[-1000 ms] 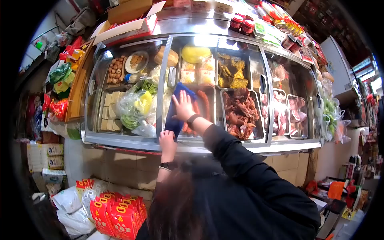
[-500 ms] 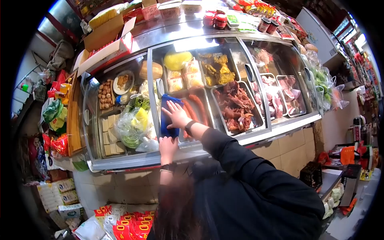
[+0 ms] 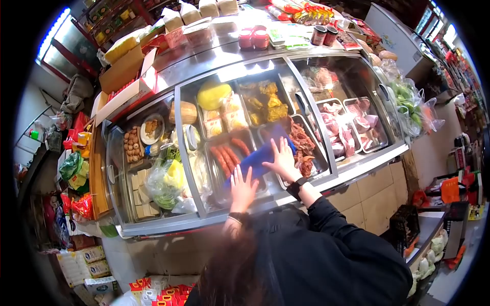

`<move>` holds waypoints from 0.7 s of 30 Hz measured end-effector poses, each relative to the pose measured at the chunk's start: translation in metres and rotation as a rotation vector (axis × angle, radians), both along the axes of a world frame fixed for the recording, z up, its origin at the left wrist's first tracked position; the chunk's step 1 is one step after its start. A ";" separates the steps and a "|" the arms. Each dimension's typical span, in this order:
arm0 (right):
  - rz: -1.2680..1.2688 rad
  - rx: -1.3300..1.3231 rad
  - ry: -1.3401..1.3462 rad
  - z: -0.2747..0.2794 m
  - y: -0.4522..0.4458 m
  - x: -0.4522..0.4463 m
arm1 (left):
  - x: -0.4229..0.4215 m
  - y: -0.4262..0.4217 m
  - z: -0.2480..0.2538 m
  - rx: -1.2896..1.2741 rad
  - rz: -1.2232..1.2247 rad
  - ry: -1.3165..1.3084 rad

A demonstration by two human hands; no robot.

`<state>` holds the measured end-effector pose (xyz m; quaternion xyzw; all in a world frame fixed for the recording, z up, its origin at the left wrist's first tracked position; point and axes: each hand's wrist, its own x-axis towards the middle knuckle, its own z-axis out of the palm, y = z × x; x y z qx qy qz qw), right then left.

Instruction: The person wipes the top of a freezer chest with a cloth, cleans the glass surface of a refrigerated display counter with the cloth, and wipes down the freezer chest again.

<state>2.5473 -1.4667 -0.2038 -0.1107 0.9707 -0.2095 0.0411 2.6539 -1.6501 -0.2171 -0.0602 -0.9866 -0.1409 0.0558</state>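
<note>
At the frame's centre, a flat blue cloth [image 3: 256,158] slants across the smooth, metal-framed glass panel [image 3: 264,187]; the left hand [image 3: 243,193] and right hand [image 3: 283,162] lie on it, fingers spread.

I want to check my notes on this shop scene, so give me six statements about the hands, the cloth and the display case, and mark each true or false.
1. The right hand lies on a cloth. True.
2. The cloth is yellow. False: it is blue.
3. Sausages lie inside the case. True.
4. The other hand is balled into a fist. False: the left hand is spread open.
5. A cardboard box stands open on top of the case. True.
6. All the jars are inside the case. False: red jars stand on top of it.
</note>
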 end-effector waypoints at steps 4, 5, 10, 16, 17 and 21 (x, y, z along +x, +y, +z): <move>-0.009 -0.003 0.049 -0.005 0.022 -0.043 | -0.053 0.007 0.005 0.001 -0.096 -0.006; -0.001 -0.020 0.071 -0.005 0.026 -0.056 | -0.067 0.009 0.008 -0.039 -0.102 -0.010; 0.023 0.060 0.044 -0.003 0.036 -0.122 | -0.143 0.011 -0.010 -0.094 -0.143 0.000; 0.061 0.097 0.060 -0.007 0.035 -0.198 | -0.220 0.017 -0.003 -0.109 -0.144 -0.009; 0.071 0.108 0.063 -0.008 0.034 -0.208 | -0.230 0.019 -0.002 -0.107 -0.138 -0.028; 0.056 0.147 0.035 0.002 0.022 -0.248 | -0.276 0.022 -0.005 -0.157 -0.128 -0.028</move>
